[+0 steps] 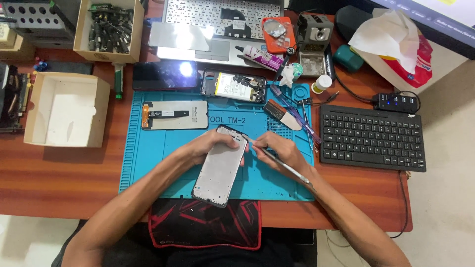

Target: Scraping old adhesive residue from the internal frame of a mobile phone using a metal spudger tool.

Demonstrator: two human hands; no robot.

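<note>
Head view | left hand [210, 147] clasps phone frame [220, 165] mid-frame, steadying it on blue mat [148, 158] | right hand [279, 148] pinches metal tool [282, 165], tip at frame's top edge.

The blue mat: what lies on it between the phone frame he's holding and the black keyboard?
In the head view, the right hand with a thin metal tool lies between phone frame and keyboard, on the blue mat.

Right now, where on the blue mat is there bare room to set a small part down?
Bare mat lies left of the left hand, below the grey back panel. A smaller patch sits below the right hand, which holds a metal tool. The mat's top right, around the opened phone and loose tools, is crowded.
</note>
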